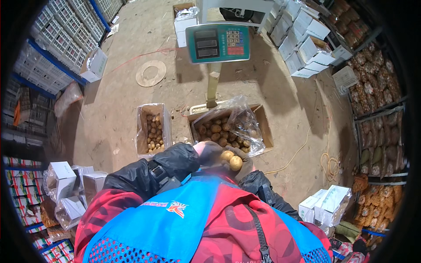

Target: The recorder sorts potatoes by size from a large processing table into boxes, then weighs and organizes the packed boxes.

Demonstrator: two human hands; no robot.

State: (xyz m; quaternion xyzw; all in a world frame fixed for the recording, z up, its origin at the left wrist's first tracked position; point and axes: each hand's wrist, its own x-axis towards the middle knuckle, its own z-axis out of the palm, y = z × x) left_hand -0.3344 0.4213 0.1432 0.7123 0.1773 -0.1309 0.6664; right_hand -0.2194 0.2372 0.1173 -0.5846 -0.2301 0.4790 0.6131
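Observation:
Two potatoes (235, 163) rest in the gloved palm and fingers of my right hand (245, 166), close to my chest. Beside them is my left hand (210, 153), also gloved and blurred; whether it grips anything cannot be told. Just beyond both hands stands an open cardboard box (268, 131) of potatoes, lined with clear plastic film (245, 115) that is folded partly over them. To its left, a narrower open box (142, 131) with a plastic liner holds smaller potatoes (154, 126).
A platform scale's display (218, 43) rises on a post (213, 82) behind the larger box. A flat ring (151, 73) and a yellow cable (330, 164) lie on the floor. White cartons (306, 56) are stacked right; netted sacks (375, 82) fill racks beyond. More cartons (64, 180) stand left.

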